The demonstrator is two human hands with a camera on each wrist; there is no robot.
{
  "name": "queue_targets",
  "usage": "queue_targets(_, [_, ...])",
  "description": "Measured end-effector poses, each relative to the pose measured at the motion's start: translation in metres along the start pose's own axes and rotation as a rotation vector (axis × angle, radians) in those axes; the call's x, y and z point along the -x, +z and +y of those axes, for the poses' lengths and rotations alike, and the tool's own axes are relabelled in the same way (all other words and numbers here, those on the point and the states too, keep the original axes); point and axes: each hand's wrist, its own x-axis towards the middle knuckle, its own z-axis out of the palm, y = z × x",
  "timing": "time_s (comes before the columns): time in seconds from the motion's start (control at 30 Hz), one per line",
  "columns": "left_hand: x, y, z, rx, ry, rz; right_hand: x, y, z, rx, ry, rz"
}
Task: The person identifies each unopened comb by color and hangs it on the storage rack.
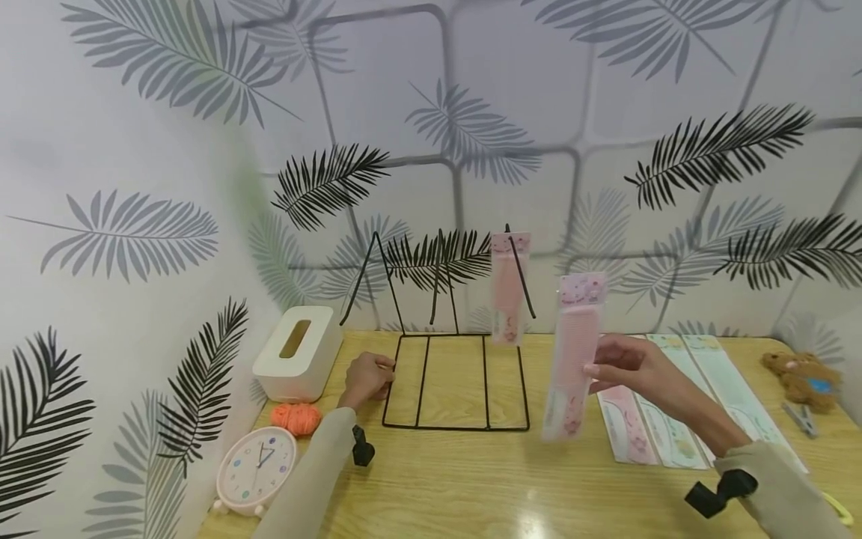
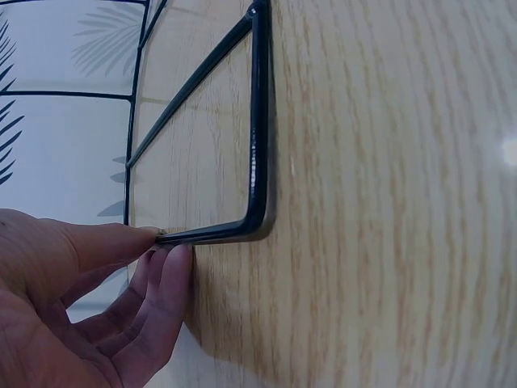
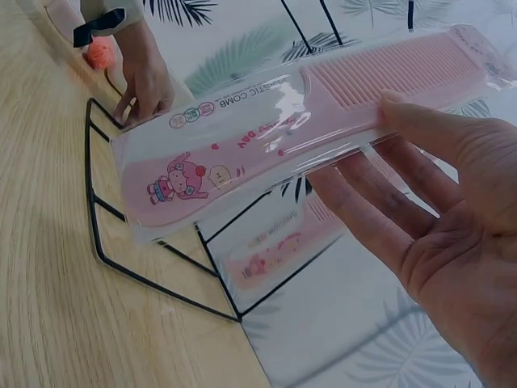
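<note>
My right hand (image 1: 636, 368) pinches a packaged pink comb (image 1: 574, 352) by its edge, upright, to the right of a black wire display rack (image 1: 458, 428). The right wrist view shows the thumb on the front of the clear wrapper and the fingers behind; a cartoon girl is printed on the handle. My left hand (image 1: 369, 380) pinches the left bar of the rack's base between thumb and fingers, as seen in the left wrist view. Another packaged pink comb (image 1: 502, 292) hangs from the rack's right hook. The middle and left hooks carry nothing.
Several packaged combs (image 1: 723, 374), pink and pale green, lie in a row at right. Beyond them are a brown plush toy (image 1: 801, 378) and a small grey tool (image 1: 801, 419). At left stand a white tissue box (image 1: 296, 359), orange yarn (image 1: 296, 418) and an alarm clock (image 1: 256, 468).
</note>
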Motion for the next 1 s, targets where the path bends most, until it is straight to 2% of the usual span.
queue_targets(0.17, [-0.001,-0.001,-0.003,-0.002,0.001,0.010,-0.004,0.011,-0.002,-0.022,-0.030,-0.062])
queue_targets(0.33, [-0.002,-0.001,-0.005,0.059,0.008,0.011,-0.007,0.019,0.001,-0.030,-0.038,-0.108])
queue_targets(0.67, [-0.006,0.000,-0.009,0.136,-0.020,0.004,-0.006,0.031,0.000,-0.004,-0.032,-0.095])
queue_targets(0.87, [-0.003,-0.001,-0.006,0.136,-0.011,0.000,-0.007,0.038,0.004,-0.020,-0.034,-0.111])
queue_targets(1.0, [-0.002,-0.002,-0.002,0.108,-0.014,-0.008,-0.009,0.042,0.003,0.008,-0.040,-0.083])
